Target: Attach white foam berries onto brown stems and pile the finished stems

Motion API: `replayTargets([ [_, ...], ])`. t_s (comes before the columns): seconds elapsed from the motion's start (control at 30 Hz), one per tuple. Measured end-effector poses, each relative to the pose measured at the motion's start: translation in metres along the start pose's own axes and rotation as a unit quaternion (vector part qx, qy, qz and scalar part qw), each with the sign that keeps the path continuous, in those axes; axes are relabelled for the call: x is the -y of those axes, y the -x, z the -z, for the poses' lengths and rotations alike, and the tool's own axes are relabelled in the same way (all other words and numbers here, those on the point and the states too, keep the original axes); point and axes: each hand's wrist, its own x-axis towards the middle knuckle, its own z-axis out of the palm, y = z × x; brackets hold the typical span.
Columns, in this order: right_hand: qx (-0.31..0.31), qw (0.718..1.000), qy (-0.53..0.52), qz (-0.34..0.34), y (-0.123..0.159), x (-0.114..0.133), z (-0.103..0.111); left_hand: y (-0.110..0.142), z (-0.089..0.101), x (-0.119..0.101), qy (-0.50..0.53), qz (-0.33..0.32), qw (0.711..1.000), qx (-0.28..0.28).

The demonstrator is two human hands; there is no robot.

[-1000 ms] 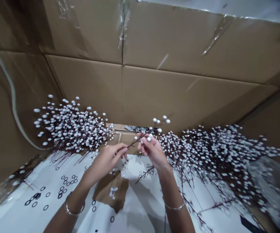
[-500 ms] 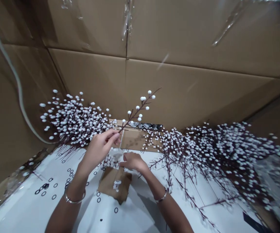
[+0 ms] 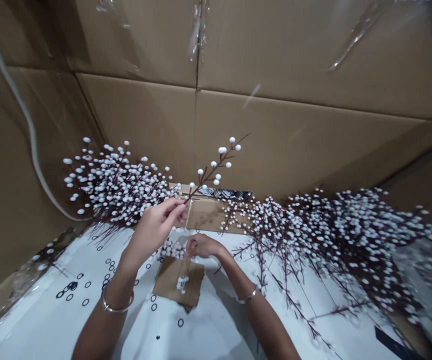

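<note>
My left hand [image 3: 154, 227] pinches the lower end of a dark brown artificial berry stem [image 3: 211, 174], which slants up to the right with several white berries along its side twigs. Just below and to its right is my right hand [image 3: 203, 245], fingers curled and pressed together. Whatever those fingers hold, if anything, is too small or hidden to make out. Loose white berries [image 3: 171, 248] lie beside that hand on the white tabletop. Nearest me, a torn cardboard piece [image 3: 167, 285] carries a whitish, glossy blob [image 3: 182, 284].
A bundle of white-berry stems [image 3: 120, 182] lies at the back left, and a larger pile [image 3: 336, 225] covers the right side. Small black rings [image 3: 72, 286] are scattered over the left of the table. Cardboard walls [image 3: 294, 140] enclose the back; a white cable [image 3: 32, 135] hangs left.
My right hand has shifted slightly and turned at the wrist, its fingers now curled in more. My left hand keeps its hold on the berry stem, almost still.
</note>
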Motion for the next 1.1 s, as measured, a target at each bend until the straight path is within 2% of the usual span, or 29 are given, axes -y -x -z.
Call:
replayTargets([
  [0.13, 0.000, 0.991, -0.132, 0.030, 0.000, -0.002, 0.010, 0.001, 0.003, -0.001, 0.005, 0.002, 1.000, -0.017],
  [0.23, -0.062, 0.965, -0.240, 0.088, 0.008, 0.001, 0.022, -0.001, 0.005, -0.002, 0.034, 0.009, 0.999, -0.032],
  [0.33, -0.160, 0.909, -0.350, 0.159, 0.023, 0.011, 0.035, -0.003, 0.004, -0.003, 0.086, 0.019, 0.995, -0.043],
  [0.43, -0.253, 0.832, -0.444, 0.216, 0.041, 0.023, 0.047, -0.003, 0.001, -0.004, 0.123, 0.022, 0.990, -0.058],
  [0.63, -0.342, 0.729, -0.523, 0.280, 0.063, 0.039, 0.051, 0.001, -0.012, -0.012, 0.179, 0.028, 0.981, -0.066],
  [0.7, -0.362, 0.704, -0.532, 0.299, 0.066, 0.042, 0.048, 0.002, -0.016, -0.013, 0.199, 0.031, 0.978, -0.061],
  [0.83, -0.392, 0.692, -0.509, 0.331, 0.069, 0.046, 0.044, 0.002, -0.022, -0.015, 0.215, 0.030, 0.975, -0.042],
  [1.1, -0.476, 0.703, -0.395, 0.351, 0.072, 0.043, 0.038, 0.004, -0.024, -0.019, 0.190, 0.028, 0.981, -0.007],
])
